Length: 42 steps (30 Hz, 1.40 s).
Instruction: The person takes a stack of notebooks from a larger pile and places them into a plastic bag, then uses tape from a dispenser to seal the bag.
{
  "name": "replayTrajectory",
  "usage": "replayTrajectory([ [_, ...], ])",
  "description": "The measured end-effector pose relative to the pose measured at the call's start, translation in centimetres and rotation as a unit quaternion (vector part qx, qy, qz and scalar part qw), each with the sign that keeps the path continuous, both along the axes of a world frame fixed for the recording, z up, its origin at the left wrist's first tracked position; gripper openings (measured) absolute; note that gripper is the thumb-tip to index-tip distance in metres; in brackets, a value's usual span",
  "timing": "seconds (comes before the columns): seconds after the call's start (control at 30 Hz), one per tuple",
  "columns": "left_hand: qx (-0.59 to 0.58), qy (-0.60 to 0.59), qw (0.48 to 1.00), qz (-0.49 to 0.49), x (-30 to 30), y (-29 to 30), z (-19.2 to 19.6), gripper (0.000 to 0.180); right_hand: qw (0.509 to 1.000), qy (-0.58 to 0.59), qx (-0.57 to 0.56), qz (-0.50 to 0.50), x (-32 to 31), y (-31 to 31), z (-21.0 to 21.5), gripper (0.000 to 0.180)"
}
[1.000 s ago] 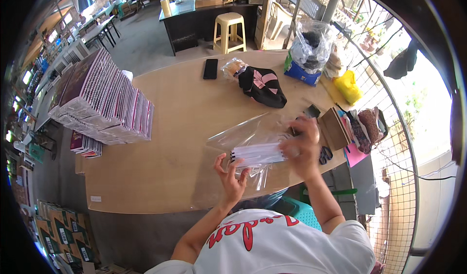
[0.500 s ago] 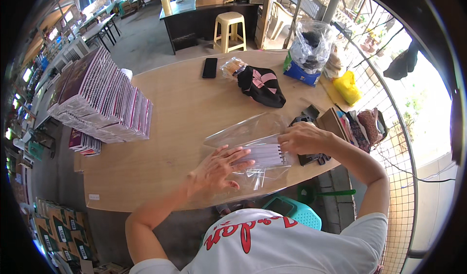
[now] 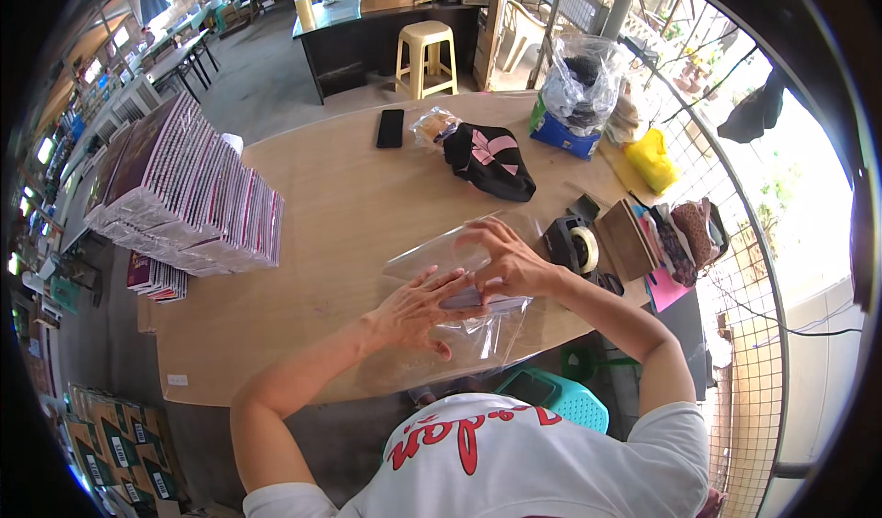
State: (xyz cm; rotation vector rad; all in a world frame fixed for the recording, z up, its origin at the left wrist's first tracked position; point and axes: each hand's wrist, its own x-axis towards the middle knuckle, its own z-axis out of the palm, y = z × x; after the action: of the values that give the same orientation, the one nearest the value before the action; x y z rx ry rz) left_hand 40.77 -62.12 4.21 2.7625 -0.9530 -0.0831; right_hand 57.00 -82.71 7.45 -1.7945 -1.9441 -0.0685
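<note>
My left hand lies flat with its fingers spread, pressing on a thin white-paged booklet near the table's front edge. Only a strip of the booklet shows between and below my hands. Under and around it lies a clear plastic sheet or sleeve, with a flap on the far side. Over the booklet's right part arches my right hand, fingers apart and bent. Its thumb is down by the booklet and its fingertips are by the plastic flap. I see nothing plainly gripped in it.
A black tape dispenser with a tape roll sits right of my right hand. Tall wrapped stacks of spiral-bound books stand on the left. Farther back are a phone, a black pouch and a yellow bag.
My right hand has moved left from the booklet's spiral-bound edge to above the booklet, uncovering the tape dispenser. A pink sheet now shows at the right. My left hand stays about in place.
</note>
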Motion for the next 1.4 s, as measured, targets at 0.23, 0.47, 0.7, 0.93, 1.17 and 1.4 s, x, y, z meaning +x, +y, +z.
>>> replayTrajectory([
  [0.23, -0.131, 0.032, 0.991, 0.021, 0.2, 0.5, -0.7, 0.101, 0.927, 0.313, -0.015, -0.204, -0.9, -0.5, -3.6, 0.129],
  [0.47, -0.083, -0.067, 0.994, 0.03, 0.2, -0.6, -1.5, 0.095, 0.88, 0.29, -0.149, -0.344, 1.5, 0.4, -6.4, 0.118],
  [0.7, -0.007, -0.053, 0.998, 0.023, 0.5, 0.4, -2.1, 0.09, 0.712, 0.317, 0.283, -0.558, 0.6, -7.3, -4.1, 0.027],
  [0.93, -0.028, -0.063, 0.998, 0.013, 1.7, -0.3, -1.8, 0.087, 0.589, 0.547, -0.011, -0.594, 5.6, -25.1, -14.8, 0.024],
  [1.17, 0.0, -0.048, 0.998, 0.034, 0.7, 0.4, -0.9, 0.087, 0.52, 0.562, 0.099, -0.635, -0.2, -25.4, -17.0, 0.02],
  [1.4, 0.0, -0.029, 0.999, 0.029, 1.2, -0.2, -0.3, 0.09, 0.367, 0.775, 0.356, -0.371, -7.8, -18.4, -17.2, 0.021],
])
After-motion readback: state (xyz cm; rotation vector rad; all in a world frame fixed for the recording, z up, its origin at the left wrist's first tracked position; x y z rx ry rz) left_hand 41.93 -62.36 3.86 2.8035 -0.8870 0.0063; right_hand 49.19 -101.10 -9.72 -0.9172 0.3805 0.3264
